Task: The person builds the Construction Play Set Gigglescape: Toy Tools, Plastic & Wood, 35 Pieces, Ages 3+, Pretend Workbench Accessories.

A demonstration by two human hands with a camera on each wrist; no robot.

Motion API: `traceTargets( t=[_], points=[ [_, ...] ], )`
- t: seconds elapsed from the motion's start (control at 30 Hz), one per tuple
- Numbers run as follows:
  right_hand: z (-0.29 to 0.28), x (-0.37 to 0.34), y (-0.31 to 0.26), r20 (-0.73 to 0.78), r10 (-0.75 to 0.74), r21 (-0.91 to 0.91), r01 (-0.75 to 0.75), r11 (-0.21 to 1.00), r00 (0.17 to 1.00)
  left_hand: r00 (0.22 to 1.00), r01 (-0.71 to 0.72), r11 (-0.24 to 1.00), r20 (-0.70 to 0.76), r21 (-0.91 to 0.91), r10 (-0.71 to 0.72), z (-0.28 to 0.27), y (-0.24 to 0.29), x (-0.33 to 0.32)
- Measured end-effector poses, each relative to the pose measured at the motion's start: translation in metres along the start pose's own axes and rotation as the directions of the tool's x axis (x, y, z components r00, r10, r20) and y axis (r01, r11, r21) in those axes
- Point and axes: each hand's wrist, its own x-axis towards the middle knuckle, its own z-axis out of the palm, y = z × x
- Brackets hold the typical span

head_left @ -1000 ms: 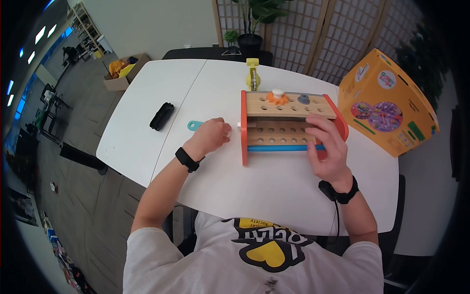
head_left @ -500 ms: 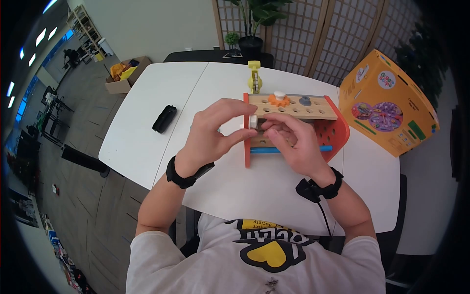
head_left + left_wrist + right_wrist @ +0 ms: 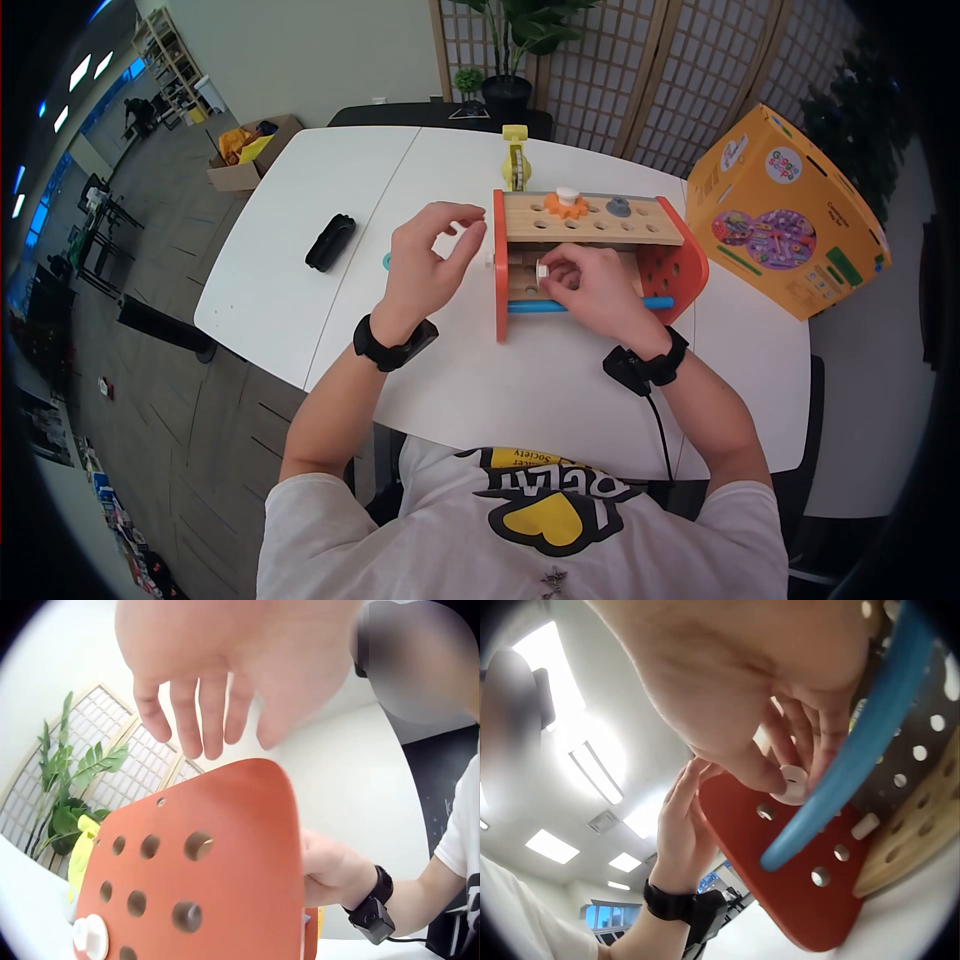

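Note:
A wooden toy bench with red side panels (image 3: 501, 270), a perforated top (image 3: 592, 222) and a blue rod (image 3: 590, 304) stands on the table. Inside its left end, the right hand (image 3: 603, 290) pinches a small white piece (image 3: 542, 271), seen as a round white head (image 3: 792, 785) in the right wrist view. Just outside the left panel hovers the left hand (image 3: 425, 262), fingers extended and holding nothing. A white knob (image 3: 91, 937) sits on that panel's outer face. On the top are an orange gear (image 3: 566, 206) with a white knob and a grey piece (image 3: 618, 207).
Behind the bench stands a yellow-green toy (image 3: 515, 160). A black case (image 3: 330, 242) lies at the left of the table (image 3: 290, 200), and a teal piece (image 3: 387, 261) shows partly beside the left hand. A large orange box (image 3: 790, 215) is at the right.
The left hand rose from the table to the bench's left end, then drew back slightly leftward. The right hand moved left from the bench's right side and now pinches the white piece.

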Motion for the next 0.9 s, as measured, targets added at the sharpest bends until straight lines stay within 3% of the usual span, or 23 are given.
traceTargets(
  t=[0.07, 0.1, 0.2, 0.33, 0.4, 0.7, 0.9],
  points=[
    [0.005, 0.007, 0.008, 0.028, -0.021, -0.097, 0.024, 0.995, 0.999, 0.967, 0.255, 0.967, 0.032, -0.008, -0.255, 0.006, -0.017, -0.003],
    [0.007, 0.010, 0.011, 0.041, -0.030, -0.144, 0.035, 0.989, 0.999, 0.948, 0.299, 0.954, 0.105, 0.023, -0.300, 0.009, -0.028, -0.005],
    [0.012, 0.024, 0.017, 0.084, -0.076, -0.268, 0.096, 0.959, 0.994, 0.915, 0.338, 0.937, 0.203, 0.089, -0.349, 0.020, -0.053, -0.016],
    [0.020, 0.038, 0.022, 0.151, -0.010, -0.310, 0.057, 0.949, 0.988, 0.848, 0.455, 0.889, 0.283, 0.042, -0.448, 0.028, -0.062, -0.020],
    [0.024, 0.044, 0.022, 0.165, 0.044, -0.321, 0.011, 0.947, 0.985, 0.854, 0.440, 0.896, 0.284, 0.054, -0.436, 0.031, -0.062, -0.020],
    [0.041, 0.058, 0.051, 0.141, -0.046, -0.360, 0.094, 0.928, 0.989, 0.841, 0.447, 0.890, 0.298, 0.086, -0.452, 0.030, -0.055, -0.017],
    [0.037, 0.054, 0.044, 0.170, -0.004, -0.358, 0.066, 0.931, 0.985, 0.839, 0.454, 0.885, 0.287, 0.102, -0.463, 0.032, -0.053, -0.018]
  ],
)
